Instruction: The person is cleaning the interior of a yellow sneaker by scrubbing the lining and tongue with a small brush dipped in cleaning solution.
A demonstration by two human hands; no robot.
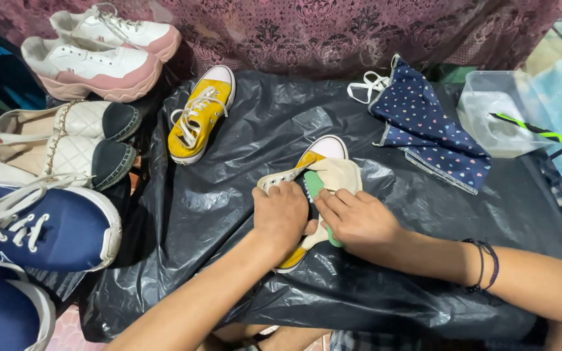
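Observation:
A yellow canvas sneaker (pixel 317 153) with a white toe cap lies on its side on a black plastic sheet (pixel 242 188). My left hand (pixel 281 214) presses down on the sneaker's side and holds it. My right hand (pixel 356 218) grips a green-handled brush (pixel 314 185) whose bristles sit inside the shoe's opening. The brush's lower end is hidden under my fingers. The matching yellow sneaker (pixel 200 114) lies laced and upright further back to the left.
Left of the sheet stand white-and-pink sneakers (pixel 92 62), quilted cream slip-ons (pixel 66 140) and navy sneakers (pixel 40 224). A dotted navy cloth (pixel 427 123) with white laces (pixel 367 86) lies at back right. Beside it stands a clear plastic tub (pixel 508 114) holding a toothbrush (pixel 528 127).

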